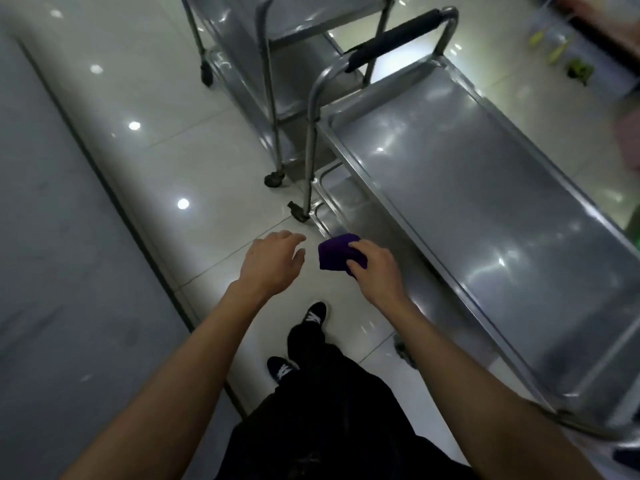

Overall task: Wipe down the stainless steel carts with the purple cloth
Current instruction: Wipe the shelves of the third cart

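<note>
Right now the right hand (375, 268) holds the cloth (337, 252) bunched into a small wad, its fingers (356, 244) curled over the top and clamped on it. The left hand (273, 261) hangs just left of the cloth, fingers loosely apart and holding nothing. Both hover over the floor (156, 140), just off the near cart (467, 209) at its long left edge, and the cloth is not touching the steel.

As a judgement, the cloth will handle as light and soft: it crushes easily, has no stiffness of its own, and would flop open if the grip slackened. Held as a wad under the palm it should press flat against the steel and slide well; a fingertip pinch at one corner would leave most of it trailing. The steel looks smooth and glossy, so the cloth is likely to glide with little drag.

The near cart's top shelf is a shallow tray with a raised rim, and nothing lies in it; it has a handle with a black grip (394, 36) at its far end. A lower shelf shows below the rim near the cloth, too hidden to tell its contents. A second cart (277, 39) stands beyond the near cart; its visible shelves also look bare.
</note>
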